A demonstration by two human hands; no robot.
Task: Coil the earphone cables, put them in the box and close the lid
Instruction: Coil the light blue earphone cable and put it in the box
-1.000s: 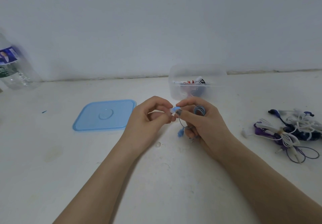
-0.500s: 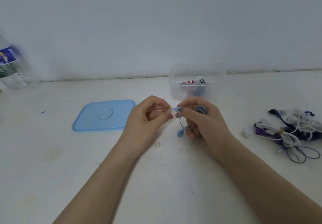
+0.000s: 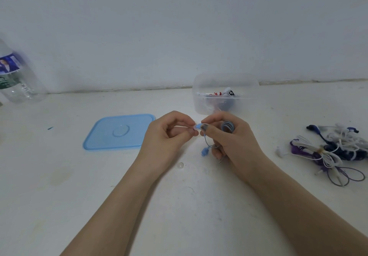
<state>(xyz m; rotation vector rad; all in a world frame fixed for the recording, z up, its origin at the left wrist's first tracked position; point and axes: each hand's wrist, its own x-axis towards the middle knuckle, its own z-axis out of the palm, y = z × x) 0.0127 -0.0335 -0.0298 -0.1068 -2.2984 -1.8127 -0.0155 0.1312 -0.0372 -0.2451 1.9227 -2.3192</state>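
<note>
Where hands (image 3: 199, 136) meet, earphone (image 3: 198, 126) pinched.

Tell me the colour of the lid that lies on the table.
Light blue; the lid shows clearly in the head view.

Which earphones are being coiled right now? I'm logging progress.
The blue pair, coil in the right hand, earbud pinched by the left hand. The others lie in the box or the pile.
</note>
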